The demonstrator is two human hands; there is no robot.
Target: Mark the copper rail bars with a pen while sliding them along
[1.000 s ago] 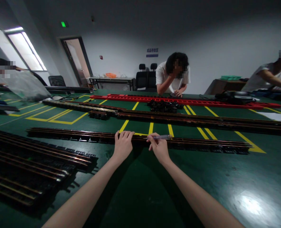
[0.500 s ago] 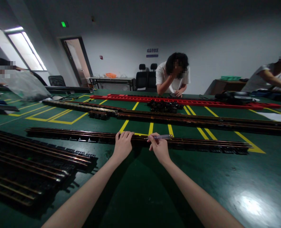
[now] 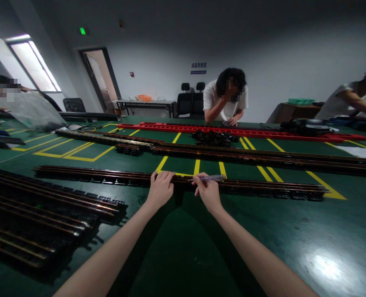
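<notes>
A long dark strip with copper-coloured rails (image 3: 263,188) lies across the green table in front of me. My left hand (image 3: 161,186) lies over the middle of this railed strip, its fingers curled across the top and holding it. Just to the right, my right hand (image 3: 206,189) is closed in a pen-like grip round a small screwdriver (image 3: 215,178) with a clear, purplish handle. The screwdriver lies nearly level, its thin tip pointing left at the strip; whether the tip touches is too small to tell.
Several similar railed strips (image 3: 37,222) lie at the left. Beyond are another long strip (image 3: 247,154), a black clump of parts (image 3: 215,138) and a red slotted frame (image 3: 263,133). One person (image 3: 226,99) leans on the far edge; others work at both sides. A plastic bag (image 3: 36,111) sits left.
Both hands, the screwdriver and the strip keep practically the same place. At the far right, the other person's arm has shifted slightly.
</notes>
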